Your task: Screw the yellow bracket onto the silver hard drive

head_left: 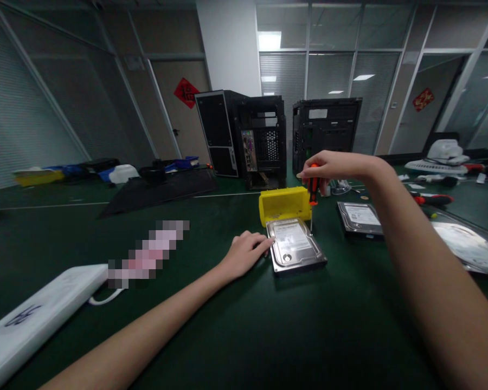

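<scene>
A silver hard drive [287, 244] with a white label lies flat on the dark green table. My left hand [246, 252] rests at its left side, with curled fingers and the thumb pressed on its edge, holding it in place. Above the drive's right edge, my right hand [319, 167] is closed around the top of a red and black screwdriver [313, 187]. The screwdriver stands upright, and its tip meets the drive near the upper right edge. Right behind the drive is a yellow plastic tray [284, 203], partly hidden by the drive.
A second hard drive [360, 218] lies to the right, partly behind my right forearm. Black computer cases [223, 132] stand at the back. A white box [44, 311] is at the left front, and a black mat [162, 189] lies behind it. Another red-black tool [435, 199] is at right.
</scene>
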`<state>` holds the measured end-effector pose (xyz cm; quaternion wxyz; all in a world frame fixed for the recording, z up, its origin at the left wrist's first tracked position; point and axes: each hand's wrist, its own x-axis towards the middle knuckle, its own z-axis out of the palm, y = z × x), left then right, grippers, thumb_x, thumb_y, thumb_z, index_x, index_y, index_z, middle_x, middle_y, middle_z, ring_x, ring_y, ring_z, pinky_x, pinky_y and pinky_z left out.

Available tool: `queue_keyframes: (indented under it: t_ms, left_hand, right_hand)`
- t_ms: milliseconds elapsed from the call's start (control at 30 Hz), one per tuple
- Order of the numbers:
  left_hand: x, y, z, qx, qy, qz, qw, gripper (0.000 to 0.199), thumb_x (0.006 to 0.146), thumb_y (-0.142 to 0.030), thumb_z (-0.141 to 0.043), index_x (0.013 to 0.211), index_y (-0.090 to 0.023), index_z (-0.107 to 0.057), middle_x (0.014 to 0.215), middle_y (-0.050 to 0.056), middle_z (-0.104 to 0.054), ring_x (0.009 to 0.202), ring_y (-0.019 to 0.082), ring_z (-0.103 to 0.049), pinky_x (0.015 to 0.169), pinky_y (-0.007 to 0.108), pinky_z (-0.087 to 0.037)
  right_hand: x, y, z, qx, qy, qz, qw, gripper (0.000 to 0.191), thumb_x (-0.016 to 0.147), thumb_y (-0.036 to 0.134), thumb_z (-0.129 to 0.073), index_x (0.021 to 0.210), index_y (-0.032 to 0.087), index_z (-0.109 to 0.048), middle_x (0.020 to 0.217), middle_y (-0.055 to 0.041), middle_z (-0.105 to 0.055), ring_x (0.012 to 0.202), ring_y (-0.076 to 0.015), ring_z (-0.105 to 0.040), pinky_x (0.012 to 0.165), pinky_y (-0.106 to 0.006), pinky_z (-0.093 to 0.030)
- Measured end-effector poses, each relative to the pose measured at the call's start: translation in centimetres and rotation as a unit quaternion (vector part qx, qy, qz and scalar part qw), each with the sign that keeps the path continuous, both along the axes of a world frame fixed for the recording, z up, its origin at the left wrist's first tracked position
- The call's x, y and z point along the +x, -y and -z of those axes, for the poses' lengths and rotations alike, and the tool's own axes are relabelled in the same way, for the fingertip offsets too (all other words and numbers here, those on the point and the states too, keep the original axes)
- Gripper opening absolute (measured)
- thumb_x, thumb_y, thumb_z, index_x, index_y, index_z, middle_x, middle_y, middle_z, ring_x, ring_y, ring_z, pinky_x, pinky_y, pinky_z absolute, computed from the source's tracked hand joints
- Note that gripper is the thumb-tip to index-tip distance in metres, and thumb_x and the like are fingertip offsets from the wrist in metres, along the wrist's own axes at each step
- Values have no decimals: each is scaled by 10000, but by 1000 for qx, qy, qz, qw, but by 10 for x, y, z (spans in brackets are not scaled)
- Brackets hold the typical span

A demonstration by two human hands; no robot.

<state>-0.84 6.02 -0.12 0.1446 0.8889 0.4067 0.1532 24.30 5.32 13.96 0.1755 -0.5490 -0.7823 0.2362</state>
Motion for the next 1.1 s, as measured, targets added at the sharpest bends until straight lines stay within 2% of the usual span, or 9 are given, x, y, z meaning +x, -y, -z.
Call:
queue_keyframes:
  t_ms: [267,633,833,1100]
  left_hand:
    - [0,4,-2,4,3,-5,1000,499,852,-525,-227,702,-197,-572,780,-2,-571,815,186,-472,761,324,-325]
    - [-1,3,0,6,3,-6,1000,503,852,-525,-227,703,-195,-576,776,1,-573,813,185,-480,761,325,-329]
    - [-1,3,-1,13,-4,0,1000,493,860,-509,-232,698,-193,-573,779,-2,-570,813,179,-476,754,318,-327]
    - [-1,2,0,14,4,2,1000,483,862,-503,-233,705,-195,-570,781,-6,-577,805,175,-476,754,310,-324]
  right_hand:
    - [-3,0,0,9,11,-2,1000,317,713,452,-545,784,143,-550,798,-82,-621,560,-120,-585,529,-245,-488]
    - [-5,0,0,3,1,3,1000,252,743,387,-537,816,146,-555,806,-88,-630,560,-114,-584,535,-243,-489]
    - [-4,-1,0,-10,-9,-6,1000,303,752,438,-509,821,146,-551,814,-95,-629,561,-116,-587,544,-249,-495]
    - [-4,0,-1,-13,-9,3,1000,294,748,418,-526,843,142,-552,831,-94,-628,578,-116,-593,562,-246,-499]
